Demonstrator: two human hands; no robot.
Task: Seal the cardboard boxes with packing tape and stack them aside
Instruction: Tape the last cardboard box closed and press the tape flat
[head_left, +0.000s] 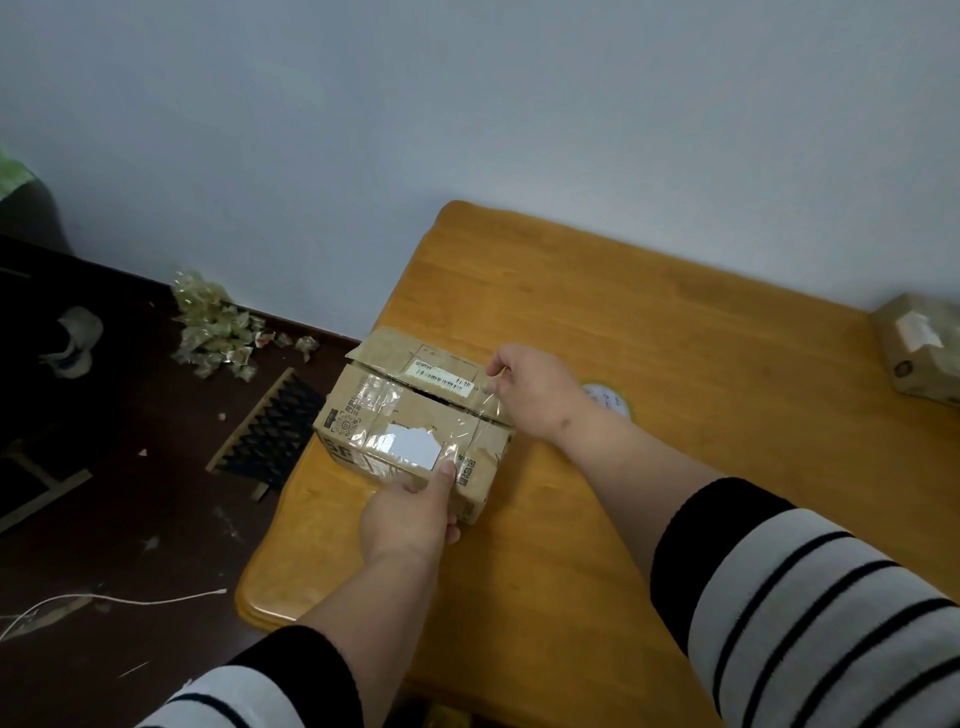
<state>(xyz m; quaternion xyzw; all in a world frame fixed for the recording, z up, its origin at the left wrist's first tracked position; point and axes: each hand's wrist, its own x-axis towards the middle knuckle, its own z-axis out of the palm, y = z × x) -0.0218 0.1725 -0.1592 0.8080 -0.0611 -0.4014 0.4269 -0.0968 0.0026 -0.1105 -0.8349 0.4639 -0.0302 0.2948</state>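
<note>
Mid-frame, taping the cardboard box (415, 415): right hand (530, 389) pinches the tape strip (485, 410), left hand (410, 514) grips the near side. Next, press it across the seam.

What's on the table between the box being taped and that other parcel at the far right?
In the head view, mostly bare wooden table. Only the right hand, pinching clear tape, and a round white object behind it lie between the box and the parcel.

Wooden table (649, 364) — 2 cardboard boxes on it; worn box (410, 421) near left edge, second box (919, 348) far right
</note>
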